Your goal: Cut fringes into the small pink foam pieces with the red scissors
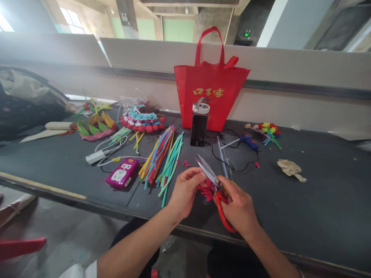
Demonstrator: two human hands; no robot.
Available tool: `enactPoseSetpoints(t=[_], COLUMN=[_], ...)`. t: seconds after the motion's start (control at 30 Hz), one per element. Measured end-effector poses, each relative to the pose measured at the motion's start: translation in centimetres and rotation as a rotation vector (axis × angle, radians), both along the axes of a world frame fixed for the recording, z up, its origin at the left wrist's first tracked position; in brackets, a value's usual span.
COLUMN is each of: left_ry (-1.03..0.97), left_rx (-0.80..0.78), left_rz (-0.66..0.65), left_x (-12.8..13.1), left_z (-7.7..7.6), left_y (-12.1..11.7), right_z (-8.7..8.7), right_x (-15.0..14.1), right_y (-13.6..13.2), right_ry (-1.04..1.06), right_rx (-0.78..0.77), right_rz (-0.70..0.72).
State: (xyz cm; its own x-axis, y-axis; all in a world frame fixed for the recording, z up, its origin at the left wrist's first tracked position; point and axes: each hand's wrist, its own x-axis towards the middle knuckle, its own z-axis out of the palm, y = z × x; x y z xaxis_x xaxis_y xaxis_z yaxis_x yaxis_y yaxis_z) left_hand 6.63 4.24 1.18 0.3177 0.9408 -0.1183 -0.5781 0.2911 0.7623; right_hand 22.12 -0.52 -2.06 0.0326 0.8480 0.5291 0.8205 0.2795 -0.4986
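My right hand (pixel 239 206) is closed around the handles of red-handled scissors (pixel 222 212). The scissor blades (pixel 207 168) point up and to the left, beside the fingertips of my left hand (pixel 185 191). My left fingers are pinched together; whatever lies between them is too small or hidden to make out. Small cut red pieces (pixel 208 193) lie on the table just beneath the blades, partly covered by my hands. A few more red bits (pixel 187 163) are scattered beyond my left hand. Left of it rests a bundle of coloured strips (pixel 158 154), with turquoise strips (pixel 173 162) alongside.
A red bag (pixel 185 88) stands at the back, with a phone (pixel 198 130) upright before it. A purple power socket (pixel 123 174) and white adapter (pixel 95 156) lie left. A blue glue gun (pixel 249 143), its cord, craft flowers (pixel 269 131) and crumpled beige paper (pixel 290 168) are right.
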Motion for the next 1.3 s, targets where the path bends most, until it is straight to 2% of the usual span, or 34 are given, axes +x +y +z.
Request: enactPoseSetpoints(t=[0.2, 0.37, 0.47, 0.6, 0.7, 0.8, 0.9, 0.97, 1.03, 1.17, 1.23, 1.3], left_ry=[0.08, 0.308, 0.513, 0.811, 0.919, 0.941, 0.899, 0.851, 0.735, 0.329, 0.213, 0.183], left_rx=[0.013, 0.11, 0.251, 0.544, 0.702, 0.766, 0.732, 0.641, 0.482, 0.144, 0.057, 0.012], left_rz=[0.025, 0.07, 0.09, 0.162, 0.179, 0.158, 0.157, 0.126, 0.035, -0.216, -0.307, -0.367], left_x=[0.2, 0.6, 0.8, 0.8, 0.7, 0.6, 0.7, 0.7, 0.7, 0.3, 0.0, -0.2], left_z=[0.2, 0.1, -0.1, -0.4, -0.6, -0.5, -0.4, -0.4, -0.3, -0.1, 0.0, 0.0], left_y=[0.0, 0.0, -0.2, -0.5, -0.7, -1.0, -1.0, -0.9, -0.6, 0.0, 0.3, 0.4], right_z=[0.4, 1.3, 1.8, 2.0, 1.8, 1.6, 1.6, 1.8, 2.2, 3.1, 3.3, 3.3], right_x=[0.5, 0.2, -0.4, -0.7, -0.6, -0.5, -0.5, -0.6, -0.4, 0.2, 0.5, 0.8], right_y=[0.3, 0.6, 0.7, 0.9, 1.0, 0.9, 0.9, 0.9, 0.9, 1.0, 1.0, 0.9], right_ry=[0.139, 0.317, 0.407, 0.49, 0.501, 0.504, 0.541, 0.574, 0.623, 0.744, 0.756, 0.742], right_rx=[-0.011, -0.041, -0.072, -0.112, -0.11, -0.117, -0.126, -0.123, -0.118, -0.161, -0.188, -0.194], right_rz=[-0.087, -0.084, -0.071, -0.034, -0.012, -0.001, 0.017, 0.027, 0.048, 0.154, 0.213, 0.248])
